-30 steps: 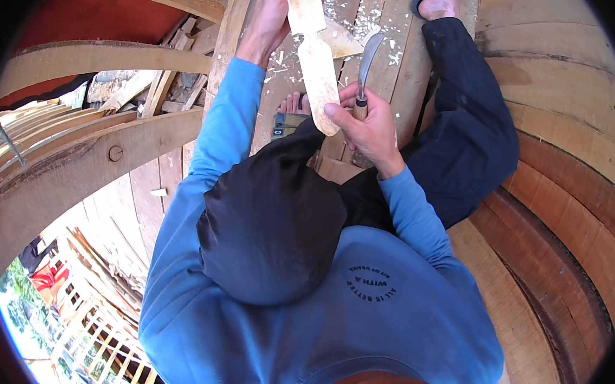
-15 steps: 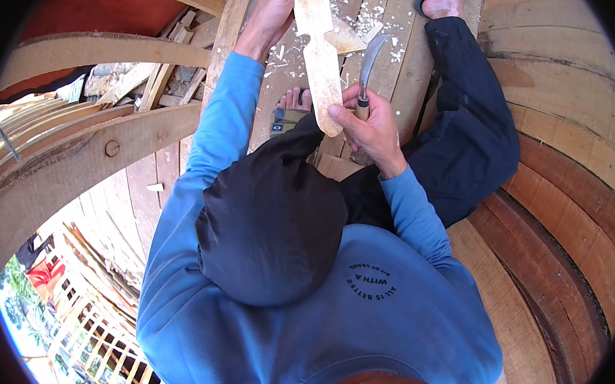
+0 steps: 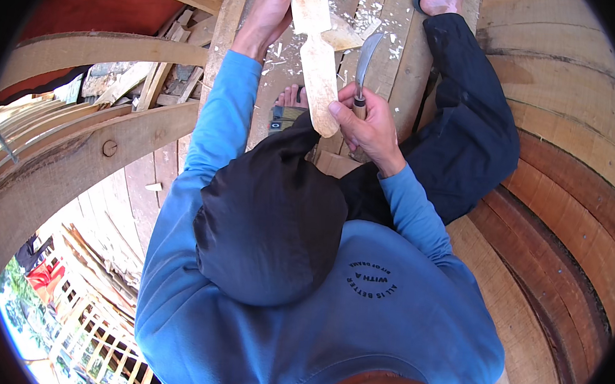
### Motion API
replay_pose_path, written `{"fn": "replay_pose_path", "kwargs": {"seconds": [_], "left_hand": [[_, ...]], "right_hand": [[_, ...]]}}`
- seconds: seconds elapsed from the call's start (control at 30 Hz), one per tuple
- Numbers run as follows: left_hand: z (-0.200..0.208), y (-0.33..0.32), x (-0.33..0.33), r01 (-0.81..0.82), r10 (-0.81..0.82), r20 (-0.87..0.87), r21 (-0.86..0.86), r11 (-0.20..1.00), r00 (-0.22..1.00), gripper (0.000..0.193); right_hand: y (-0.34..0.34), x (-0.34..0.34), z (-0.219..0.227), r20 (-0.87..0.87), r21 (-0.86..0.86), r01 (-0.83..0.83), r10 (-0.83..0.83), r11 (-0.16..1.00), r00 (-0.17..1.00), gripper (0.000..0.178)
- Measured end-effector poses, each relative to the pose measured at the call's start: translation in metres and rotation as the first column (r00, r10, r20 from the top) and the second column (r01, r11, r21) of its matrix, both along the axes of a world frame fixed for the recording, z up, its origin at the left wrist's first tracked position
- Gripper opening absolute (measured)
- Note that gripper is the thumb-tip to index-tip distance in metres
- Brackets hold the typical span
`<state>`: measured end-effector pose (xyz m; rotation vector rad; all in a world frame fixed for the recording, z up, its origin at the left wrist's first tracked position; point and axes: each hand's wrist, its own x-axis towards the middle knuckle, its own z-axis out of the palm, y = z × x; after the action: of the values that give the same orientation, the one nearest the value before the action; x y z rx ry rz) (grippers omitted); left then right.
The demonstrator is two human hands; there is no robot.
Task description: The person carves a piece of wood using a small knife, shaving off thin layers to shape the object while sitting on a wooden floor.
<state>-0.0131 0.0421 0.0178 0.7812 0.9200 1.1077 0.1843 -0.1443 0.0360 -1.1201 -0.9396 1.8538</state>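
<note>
- Here's the pale piece of wood [image 3: 319, 76], notched at its waist, slanting above the planks [image 3: 414, 75]!
- Up top, the left hand [image 3: 270, 14] grips its far end.
- Down below, the right hand [image 3: 373, 129] clasps the knife [image 3: 364, 65], curved blade pointing up, thumb pressing the wood's near end.
- Beyond, shavings [image 3: 372, 14] litter the planks.
- Out right, curved boards [image 3: 560, 88] rise beside the trousers [image 3: 469, 131].

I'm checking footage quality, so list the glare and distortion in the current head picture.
Head view: the wooden piece glares near-white toward its top; head view: daylight washes out the lower-left edge; head view: right-hand planks bow, though lens bend or true shape is unclear.
</note>
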Motion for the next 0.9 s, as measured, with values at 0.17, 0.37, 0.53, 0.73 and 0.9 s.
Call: {"fn": "replay_pose_path", "kwargs": {"seconds": [0.17, 0.37, 0.53, 0.73, 0.9], "left_hand": [[0.003, -0.002, 0.0, 0.02, -0.018, 0.063, -0.033, 0.999, 0.998, 0.035], [0.009, -0.006, 0.002, 0.024, -0.01, 0.187, -0.076, 0.997, 0.982, 0.036], [0.011, -0.007, 0.001, 0.102, -0.093, 0.26, -0.02, 0.995, 0.961, 0.037], [0.016, -0.01, 0.003, 0.097, -0.093, 0.284, 0.0, 0.995, 0.954, 0.037], [0.026, -0.014, 0.006, 0.06, -0.062, 0.048, 0.04, 0.997, 0.997, 0.035]], "right_hand": [[-0.002, -0.001, -0.001, -0.061, 0.005, 0.0, 0.001, 1.0, 0.998, 0.028], [-0.003, 0.0, -0.002, -0.113, -0.008, -0.029, 0.028, 1.0, 0.993, 0.027], [-0.005, 0.0, 0.001, -0.1, -0.017, -0.047, 0.045, 0.999, 0.994, 0.027], [-0.005, 0.0, 0.0, -0.1, 0.003, -0.065, 0.065, 0.998, 0.993, 0.028], [-0.006, -0.001, -0.001, -0.07, -0.007, -0.045, 0.044, 0.999, 0.997, 0.029]]}}
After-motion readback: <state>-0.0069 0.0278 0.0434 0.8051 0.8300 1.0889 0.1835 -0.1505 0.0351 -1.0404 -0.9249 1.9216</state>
